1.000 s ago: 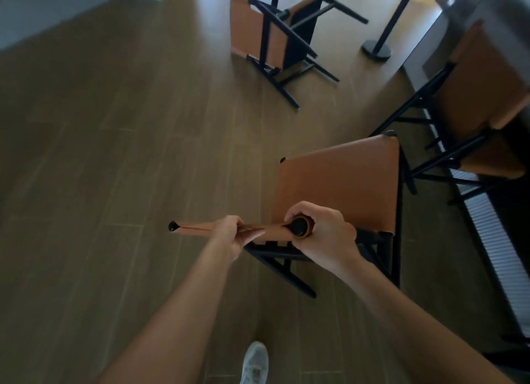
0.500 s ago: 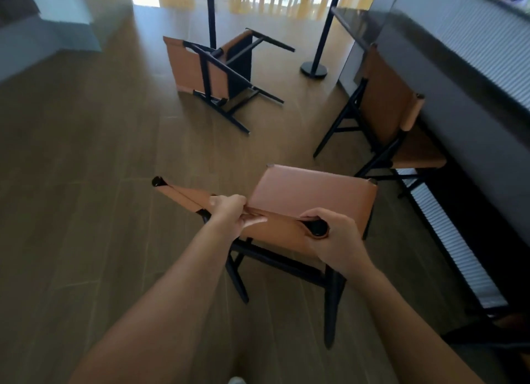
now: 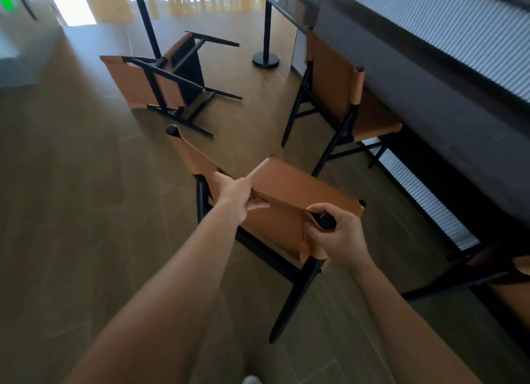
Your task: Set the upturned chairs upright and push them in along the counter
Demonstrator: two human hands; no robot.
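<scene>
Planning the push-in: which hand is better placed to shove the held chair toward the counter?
Probably left. The left hand grips the chair mid-backrest, near its middle; the right hand holds the end post, likelier to swing it.

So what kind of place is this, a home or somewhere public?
Probably a café, bar or lobby, not a home: a long dark counter with a tan chair pushed up to it, a barrier post on a round base, and a broad wooden floor.
</scene>
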